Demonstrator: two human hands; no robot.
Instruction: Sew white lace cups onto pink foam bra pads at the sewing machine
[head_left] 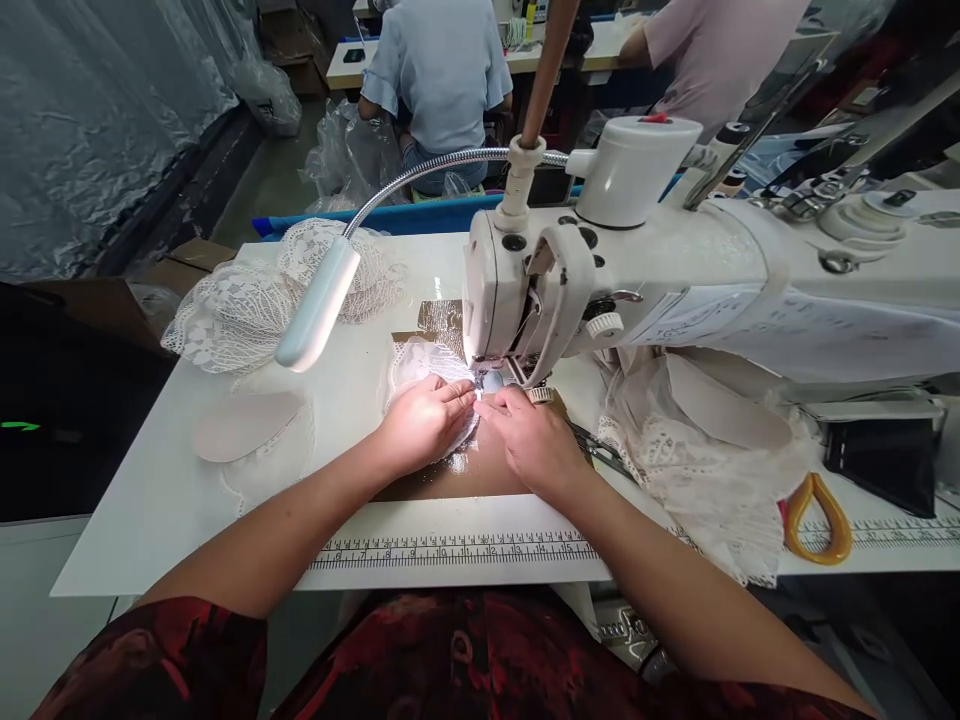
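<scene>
Under the presser foot (491, 378) of the sewing machine (675, 280), the lace piece (420, 365) lies flat. Your left hand (424, 422) presses it down, fingers close together, and your right hand (531, 440) seems to pinch its edge just beside the foot. Keep the fingertips of your 2 hands clear and feed evenly.

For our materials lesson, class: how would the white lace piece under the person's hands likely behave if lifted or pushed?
The lace piece is probably floppy and light: thin, open mesh. Pushed, it would likely bunch rather than slide; left hand and right hand both hold it down.
</scene>
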